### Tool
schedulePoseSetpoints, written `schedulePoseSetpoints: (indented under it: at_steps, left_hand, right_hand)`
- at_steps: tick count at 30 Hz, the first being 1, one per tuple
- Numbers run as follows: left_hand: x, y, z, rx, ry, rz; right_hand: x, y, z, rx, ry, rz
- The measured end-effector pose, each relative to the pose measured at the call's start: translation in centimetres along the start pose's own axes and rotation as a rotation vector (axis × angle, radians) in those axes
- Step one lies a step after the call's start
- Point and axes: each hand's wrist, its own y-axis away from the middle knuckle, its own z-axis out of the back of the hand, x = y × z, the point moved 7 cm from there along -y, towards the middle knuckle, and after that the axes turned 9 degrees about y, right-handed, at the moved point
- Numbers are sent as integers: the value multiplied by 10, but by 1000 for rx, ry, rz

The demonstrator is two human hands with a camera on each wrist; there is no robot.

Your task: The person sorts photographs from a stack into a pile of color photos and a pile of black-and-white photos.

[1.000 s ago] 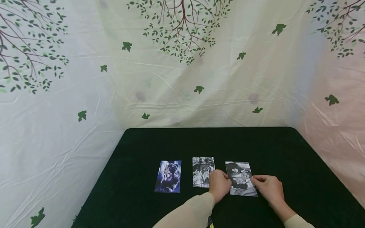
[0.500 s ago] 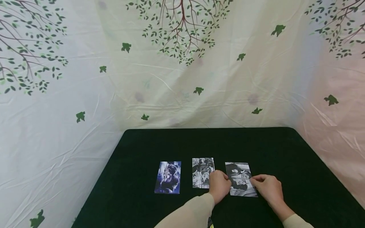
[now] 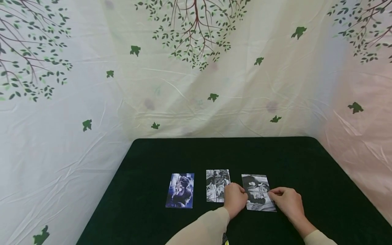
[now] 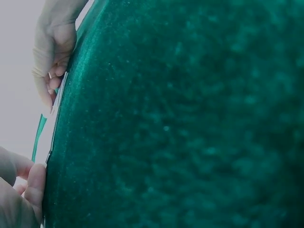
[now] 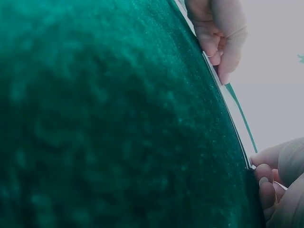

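Note:
A black-and-white photo card (image 3: 258, 194) lies on the dark green table, slightly turned, between my two hands. My left hand (image 3: 235, 200) holds its left edge, with fingers curled. On the opposite edge, my right hand (image 3: 288, 202) pinches the card between thumb and fingers. In the left wrist view, the card shows edge-on as a thin pale strip, and the right hand (image 4: 54, 57) is at its far end. A second black-and-white photo card (image 3: 215, 185) lies just left, its lower right corner hidden behind my left hand. Farther left is a blue-toned photo card (image 3: 180, 190).
The table (image 3: 226, 153) has a dark green velvety cover and rounded back corners. Behind and beside it hangs a pale cloth (image 3: 183, 88) printed with green leaves and branches.

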Motion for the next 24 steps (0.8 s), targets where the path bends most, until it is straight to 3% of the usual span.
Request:
schedulePoseSetpoints:
  at_steps: [4,8,14,19,24]
  left_hand:
    - [-1,2,3,-13,24,19]
    - [-4,4,8,-28,109,18]
    - [-8,8,32,-12,248,25]
    - [0,7,74,-81,114,-17]
    - [16,4,109,-172,-38,-22]
  right_hand:
    - [1,2,-1,-11,6,6]
    - [1,2,-1,-20,-2,2]
    - [-5,5,4,-5,-101,-30]
    - [4,12,7,-36,-109,6]
    - [40,23,-1,-36,-107,91]
